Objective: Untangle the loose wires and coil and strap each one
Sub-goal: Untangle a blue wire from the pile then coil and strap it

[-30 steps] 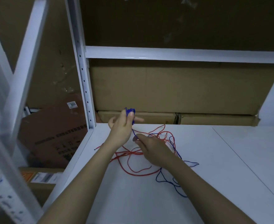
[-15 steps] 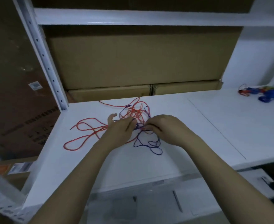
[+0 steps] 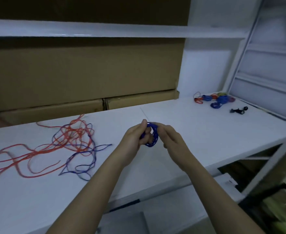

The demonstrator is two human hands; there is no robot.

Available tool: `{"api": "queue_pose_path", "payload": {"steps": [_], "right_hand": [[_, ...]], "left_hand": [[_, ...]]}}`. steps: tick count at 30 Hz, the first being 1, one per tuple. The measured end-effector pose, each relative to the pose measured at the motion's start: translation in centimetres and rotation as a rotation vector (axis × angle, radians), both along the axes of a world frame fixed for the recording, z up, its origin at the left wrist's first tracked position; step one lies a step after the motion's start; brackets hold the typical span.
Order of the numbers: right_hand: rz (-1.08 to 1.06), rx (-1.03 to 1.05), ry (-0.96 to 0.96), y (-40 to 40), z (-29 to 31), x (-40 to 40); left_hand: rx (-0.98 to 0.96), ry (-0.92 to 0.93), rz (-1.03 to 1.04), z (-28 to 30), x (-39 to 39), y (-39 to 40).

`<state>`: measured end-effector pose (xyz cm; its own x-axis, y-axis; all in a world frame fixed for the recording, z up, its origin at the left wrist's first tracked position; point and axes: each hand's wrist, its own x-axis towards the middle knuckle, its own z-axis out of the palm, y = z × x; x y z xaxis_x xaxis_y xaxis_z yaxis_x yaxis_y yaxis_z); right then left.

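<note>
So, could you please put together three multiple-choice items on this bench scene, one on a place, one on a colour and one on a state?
1. Where does the tangle of loose wires lie on the white bench?
A. To the left of the hands
B. At the far right corner
C. On the upper shelf

2. What colour is the small coil between the hands?
A. Red
B. Blue
C. Green

3. What is the state of the left hand?
A. Flat on the bench
B. Hanging idle
C. Gripping the coil

Answers:
1. A, since the red and blue strands spread left of both hands, while the finished bundles sit at the far right.
2. B, since the loops are plainly blue.
3. C, since its fingers curl round the coil, with the right hand at the coil's other side.
</note>
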<state>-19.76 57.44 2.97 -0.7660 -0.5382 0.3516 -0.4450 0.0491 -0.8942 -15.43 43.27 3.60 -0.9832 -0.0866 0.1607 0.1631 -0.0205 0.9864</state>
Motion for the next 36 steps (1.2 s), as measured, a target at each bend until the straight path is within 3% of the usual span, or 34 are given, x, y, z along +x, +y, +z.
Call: {"api": "queue_pose_path", "payload": {"steps": [6,10,14,23,27,31,36], "right_hand": [[-0.182,0.035,0.027,8.3,-2.4,-5.3],[-0.332,0.103,0.076,12.6,-3.1,-9.5],[-0.417,0.182,0.118,16.8,-2.7,-14.3],[-0.349,0.508,0.21,25.4,-0.1,-27.2],[-0.387,0.272,0.127,27.7,-0.1,-32.3],[-0.439,-0.099,-0.125,29.6,-2.2,-36.1],[-0.509,-0.154,-0.231,31.5,-4.1,-40.9]], "left_hand": [[0.054,-0.115,0.023,-1.0,-6.8,10.4],[-0.117,-0.181,0.098,-1.1,-11.9,15.5],[-0.354,-0.158,0.015,-1.2,-16.9,19.0],[-0.555,-0.052,-0.224,-1.6,-29.9,24.9],[-0.62,0.036,-0.195,-1.0,-35.8,28.1],[-0.634,0.071,-0.067,-1.7,-40.7,32.4],[-0.582,0.051,0.074,-3.8,-45.0,36.1]]}}
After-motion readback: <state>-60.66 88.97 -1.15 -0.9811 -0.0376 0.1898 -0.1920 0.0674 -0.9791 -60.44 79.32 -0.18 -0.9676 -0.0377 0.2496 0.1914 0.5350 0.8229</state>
